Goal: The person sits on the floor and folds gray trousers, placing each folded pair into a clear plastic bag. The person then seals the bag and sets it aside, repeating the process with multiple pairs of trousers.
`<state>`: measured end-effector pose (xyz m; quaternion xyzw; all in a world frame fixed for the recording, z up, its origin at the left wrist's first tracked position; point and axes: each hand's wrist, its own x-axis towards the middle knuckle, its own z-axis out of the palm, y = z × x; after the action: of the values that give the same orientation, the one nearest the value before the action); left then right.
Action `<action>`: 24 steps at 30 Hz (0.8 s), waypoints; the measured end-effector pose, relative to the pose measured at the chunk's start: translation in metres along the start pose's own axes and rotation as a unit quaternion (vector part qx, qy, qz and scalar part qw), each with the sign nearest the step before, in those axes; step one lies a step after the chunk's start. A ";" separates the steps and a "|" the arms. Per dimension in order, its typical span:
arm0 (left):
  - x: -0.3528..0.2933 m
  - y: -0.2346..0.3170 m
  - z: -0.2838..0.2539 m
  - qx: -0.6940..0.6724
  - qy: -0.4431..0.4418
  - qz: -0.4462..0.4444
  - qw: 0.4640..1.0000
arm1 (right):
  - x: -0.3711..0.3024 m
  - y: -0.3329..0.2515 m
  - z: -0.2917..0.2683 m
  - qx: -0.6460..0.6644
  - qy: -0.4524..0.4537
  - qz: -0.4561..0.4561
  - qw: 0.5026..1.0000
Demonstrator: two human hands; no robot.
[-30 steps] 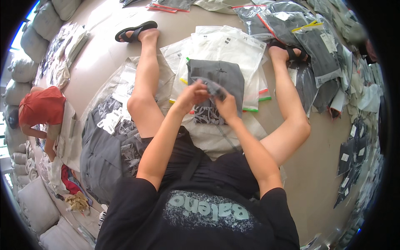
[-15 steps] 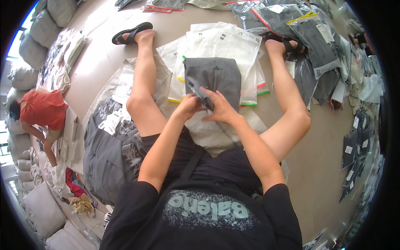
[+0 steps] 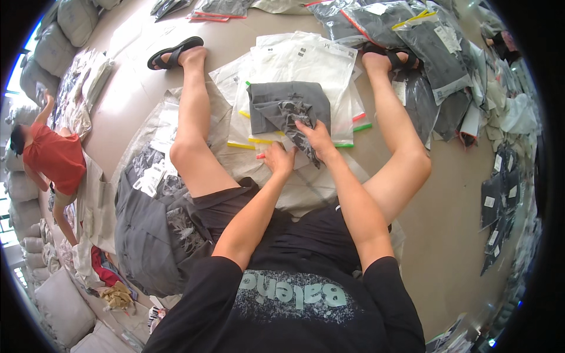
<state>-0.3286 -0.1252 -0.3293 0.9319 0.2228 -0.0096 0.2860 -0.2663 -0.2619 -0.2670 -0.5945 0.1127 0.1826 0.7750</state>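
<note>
I look through one wide fisheye view, set on the head and facing steeply down, with the bare left hand and the bare right hand near its middle. The black short-sleeved shirt is nearest; flat white plastic bags lie farther.

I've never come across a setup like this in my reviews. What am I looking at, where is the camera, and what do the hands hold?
There is no machine here, just a person's bare hands. The view comes from a wide fisheye camera worn on the head, looking down, so straight edges bend near the rim.

Between the legs, a folded grey garment lies on a fanned stack of whitish bags with coloured edges. The right hand holds its leaf-patterned part; the left hand is beside its lower edge, its grip unclear. More grey clothing lies at left, and bagged garments at upper right.
</note>
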 end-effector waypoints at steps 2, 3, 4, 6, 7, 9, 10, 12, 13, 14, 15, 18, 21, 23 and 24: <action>0.017 -0.014 0.001 -0.177 -0.108 -0.046 0.977 | -0.005 -0.005 0.008 -0.012 0.004 -0.031 0.999; 0.025 -0.032 0.001 -0.258 -0.160 -0.069 0.950 | -0.005 -0.005 0.011 -0.025 -0.010 -0.043 0.999; 0.035 -0.051 -0.003 -0.345 -0.161 -0.096 0.920 | -0.003 -0.004 0.012 -0.036 -0.023 -0.055 0.998; 0.050 -0.055 -0.057 -0.275 -0.183 -0.076 0.941 | -0.004 0.002 0.001 -0.060 -0.034 -0.094 0.993; 0.083 -0.093 -0.064 -0.306 -0.213 -0.110 0.921 | -0.004 -0.001 0.017 -0.098 -0.057 -0.117 0.987; 0.087 -0.059 -0.124 -0.393 -0.242 -0.179 0.869 | -0.018 0.005 0.017 -0.183 -0.064 -0.148 0.970; 0.104 -0.072 -0.136 -0.338 -0.231 -0.158 0.899 | -0.031 -0.008 0.034 -0.263 -0.112 -0.267 0.920; 0.119 -0.071 -0.140 -0.260 -0.239 -0.116 0.928 | -0.037 0.018 0.035 -0.517 -0.121 -0.322 0.784; 0.116 -0.062 -0.140 -0.300 -0.216 -0.125 0.921 | -0.042 0.031 0.042 -0.614 -0.118 -0.332 0.706; 0.108 -0.048 -0.133 -0.341 -0.196 -0.134 0.910 | -0.044 0.044 0.043 -0.655 -0.125 -0.325 0.670; 0.100 -0.043 -0.125 -0.381 -0.175 -0.144 0.896 | -0.049 0.047 0.046 -0.693 -0.134 -0.317 0.634; 0.098 -0.082 -0.074 -0.398 -0.132 -0.041 0.907 | -0.048 0.037 0.046 -0.640 -0.204 -0.307 0.674; 0.088 -0.071 -0.063 -0.292 0.001 0.034 0.956 | -0.026 0.011 0.021 -0.495 -0.072 -0.397 0.770; 0.079 -0.057 -0.071 -0.371 -0.038 -0.020 0.928 | -0.017 -0.004 -0.002 -0.482 0.119 -0.362 0.789; 0.080 -0.060 -0.068 -0.345 -0.044 -0.030 0.937 | -0.009 -0.003 -0.012 -0.485 0.191 -0.317 0.792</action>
<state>-0.2893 -0.0119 -0.3163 0.7677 0.2279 0.0185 0.5987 -0.2731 -0.2756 -0.2640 -0.9177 -0.0396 -0.1601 0.3615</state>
